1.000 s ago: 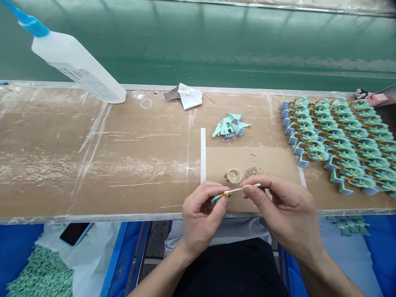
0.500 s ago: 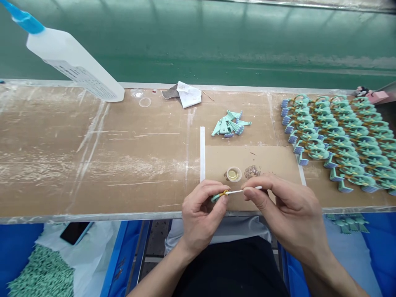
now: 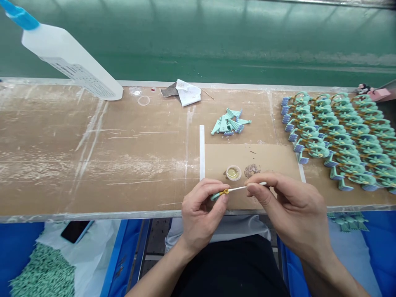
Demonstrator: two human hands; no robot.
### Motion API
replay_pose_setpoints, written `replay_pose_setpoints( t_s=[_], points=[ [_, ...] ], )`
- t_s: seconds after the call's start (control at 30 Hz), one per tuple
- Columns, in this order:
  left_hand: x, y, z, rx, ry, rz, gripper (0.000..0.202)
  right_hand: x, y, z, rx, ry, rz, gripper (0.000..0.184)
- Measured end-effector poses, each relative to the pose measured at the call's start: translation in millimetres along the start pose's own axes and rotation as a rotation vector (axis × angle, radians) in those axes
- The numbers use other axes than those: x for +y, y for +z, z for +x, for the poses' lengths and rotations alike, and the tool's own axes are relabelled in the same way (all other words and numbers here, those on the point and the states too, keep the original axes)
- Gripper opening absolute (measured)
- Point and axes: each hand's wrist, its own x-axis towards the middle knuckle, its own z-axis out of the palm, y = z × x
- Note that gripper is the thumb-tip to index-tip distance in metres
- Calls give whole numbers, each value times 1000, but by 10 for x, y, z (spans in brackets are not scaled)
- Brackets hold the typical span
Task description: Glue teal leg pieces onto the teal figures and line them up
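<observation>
Pinched between the thumb and fingers of my left hand (image 3: 202,212) is a small mint-green plastic part (image 3: 219,195) with a gold-brown end, largely covered by the fingers. My right hand (image 3: 287,206) is closed on a thin white cotton swab (image 3: 239,188). The swab's left tip meets or nearly meets the gold-brown end; its other tip sticks out past my right fingers. Just beyond the hands stands a small round cup (image 3: 233,173) of yellowish liquid. A dark, smeared stain (image 3: 252,170) lies to the right of the cup.
Rows of mint-green assembled pieces (image 3: 349,140) fill the right side. A loose pile of green and purple parts (image 3: 230,123) lies ahead. A white bottle with a blue nozzle (image 3: 77,62) leans at the left, near a folded cloth (image 3: 188,93). Below left, a blue bin (image 3: 119,255) holds green parts and a phone (image 3: 76,231).
My right hand has shifted slightly right, drawing the swab a little along with it. My left hand keeps the green part in nearly the same spot. The view has tilted slightly.
</observation>
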Motion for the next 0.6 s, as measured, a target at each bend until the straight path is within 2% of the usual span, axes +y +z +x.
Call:
replay_pose_setpoints(
  t_s=[0.6],
  points=[
    [14,3,3,14,-8,31,11,8,8,39,-10,-10,-35,17]
  ],
)
